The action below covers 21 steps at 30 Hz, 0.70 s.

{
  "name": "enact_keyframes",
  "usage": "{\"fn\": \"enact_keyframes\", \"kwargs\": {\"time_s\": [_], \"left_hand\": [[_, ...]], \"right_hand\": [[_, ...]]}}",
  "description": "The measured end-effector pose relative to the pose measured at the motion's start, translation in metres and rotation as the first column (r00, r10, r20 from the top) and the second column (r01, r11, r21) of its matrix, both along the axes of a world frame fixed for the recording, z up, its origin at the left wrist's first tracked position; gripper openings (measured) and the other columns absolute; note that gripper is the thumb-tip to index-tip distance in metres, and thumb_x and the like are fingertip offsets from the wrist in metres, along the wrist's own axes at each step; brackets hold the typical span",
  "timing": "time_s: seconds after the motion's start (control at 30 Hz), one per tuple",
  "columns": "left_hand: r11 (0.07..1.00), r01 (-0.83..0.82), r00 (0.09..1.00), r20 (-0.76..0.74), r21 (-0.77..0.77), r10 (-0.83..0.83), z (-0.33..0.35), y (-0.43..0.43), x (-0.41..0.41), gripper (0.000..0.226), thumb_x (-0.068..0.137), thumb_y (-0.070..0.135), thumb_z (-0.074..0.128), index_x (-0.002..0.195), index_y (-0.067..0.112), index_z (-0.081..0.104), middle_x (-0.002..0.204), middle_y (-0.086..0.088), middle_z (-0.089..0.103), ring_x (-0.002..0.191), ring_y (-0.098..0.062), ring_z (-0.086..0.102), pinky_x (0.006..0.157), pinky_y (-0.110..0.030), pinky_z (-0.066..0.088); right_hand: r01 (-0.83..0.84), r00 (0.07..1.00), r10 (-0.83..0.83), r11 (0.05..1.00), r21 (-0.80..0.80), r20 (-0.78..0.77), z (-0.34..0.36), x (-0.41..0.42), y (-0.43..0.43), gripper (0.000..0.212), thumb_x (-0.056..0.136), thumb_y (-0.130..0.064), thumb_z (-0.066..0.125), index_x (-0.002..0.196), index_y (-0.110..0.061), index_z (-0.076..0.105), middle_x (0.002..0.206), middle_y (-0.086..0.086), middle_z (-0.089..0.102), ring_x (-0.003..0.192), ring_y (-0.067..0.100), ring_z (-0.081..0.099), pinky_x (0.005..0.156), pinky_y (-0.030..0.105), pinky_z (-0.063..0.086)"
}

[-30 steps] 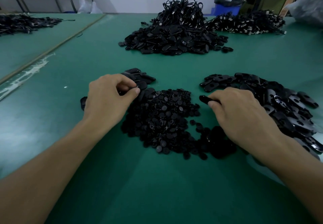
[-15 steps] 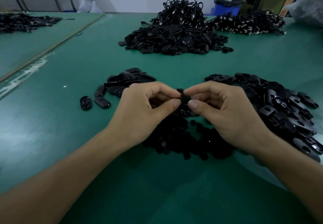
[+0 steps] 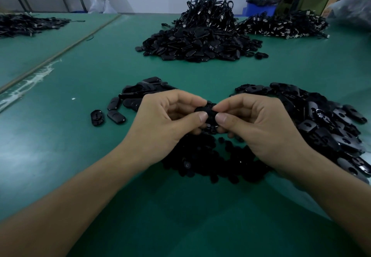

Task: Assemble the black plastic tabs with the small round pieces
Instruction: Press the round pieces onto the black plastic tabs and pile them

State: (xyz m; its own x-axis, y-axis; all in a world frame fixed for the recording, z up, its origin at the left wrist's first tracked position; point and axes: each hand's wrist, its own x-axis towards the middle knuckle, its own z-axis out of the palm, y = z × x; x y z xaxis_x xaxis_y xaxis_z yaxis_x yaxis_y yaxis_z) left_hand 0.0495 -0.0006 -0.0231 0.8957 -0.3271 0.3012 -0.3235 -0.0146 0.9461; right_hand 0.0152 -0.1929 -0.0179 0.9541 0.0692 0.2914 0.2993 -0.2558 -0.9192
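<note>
Green matting covers the desk (image 3: pixel 60 156). At mid-frame the left hand (image 3: pixel 166 124) and right hand (image 3: pixel 259 128) meet. The curled fingers (image 3: pixel 186 97) and thumbs of both pinch one black tab (image 3: pixel 207 112), held just above the heap of small round pieces (image 3: pixel 210 162). Whether a piece already sits in it is hard to tell. Loose tabs (image 3: pixel 325 128) lie at right, and a bigger pile (image 3: pixel 196 44) sits at upper centre.

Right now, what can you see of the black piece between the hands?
The black tab is small, glossy dark plastic, mostly hidden. The left hand and right hand pinch it from either side, thumbs nearest the camera, above the pile of round pieces. Whether a round piece is fitted cannot be told.
</note>
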Motion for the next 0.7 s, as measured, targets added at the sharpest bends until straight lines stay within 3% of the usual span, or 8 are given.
{"fn": "enact_keyframes", "kwargs": {"time_s": [0.27,0.5,0.63,0.7], "left_hand": [[0.996,-0.090,0.994,-0.055,-0.004,0.090,0.000,-0.001,0.001,0.015,0.084,-0.002,0.074,0.082,0.012,0.074,0.070,-0.008,0.074,0.067,-0.020,0.074,0.061,-0.024,0.059],[0.990,-0.141,0.987,-0.083,-0.028,0.139,0.000,-0.001,0.002,0.016,0.088,-0.002,0.070,0.094,0.013,0.072,0.070,-0.008,0.073,0.066,-0.021,0.075,0.061,-0.027,0.060],[0.984,-0.176,0.982,-0.070,-0.019,0.174,0.001,-0.001,0.002,0.012,0.088,-0.003,0.070,0.091,0.008,0.074,0.074,-0.010,0.075,0.067,-0.020,0.075,0.062,-0.024,0.060],[0.980,-0.195,0.978,-0.075,-0.023,0.193,0.000,0.000,0.002,0.011,0.088,-0.003,0.071,0.089,0.007,0.074,0.074,-0.010,0.075,0.068,-0.020,0.075,0.062,-0.024,0.060]], "right_hand": [[0.171,0.983,-0.179,0.970,-0.171,-0.032,-0.007,0.001,-0.002,0.009,0.089,-0.026,0.070,0.080,-0.025,0.069,0.072,-0.005,0.073,0.060,0.009,0.069,0.052,0.020,0.047],[0.274,0.958,-0.286,0.875,-0.399,0.031,-0.009,0.002,-0.011,0.015,0.091,-0.029,0.069,0.076,-0.029,0.066,0.068,-0.009,0.068,0.063,0.008,0.062,0.056,0.016,0.049],[0.269,0.959,-0.273,0.799,-0.538,0.074,-0.010,0.003,-0.013,0.004,0.092,-0.032,0.066,0.094,-0.029,0.069,0.073,-0.012,0.062,0.069,-0.003,0.056,0.059,0.009,0.042],[0.238,0.966,-0.245,0.716,-0.657,0.084,-0.013,0.004,-0.015,0.018,0.093,-0.038,0.064,0.106,-0.027,0.071,0.084,-0.013,0.061,0.073,0.000,0.054,0.066,0.013,0.039]]}}
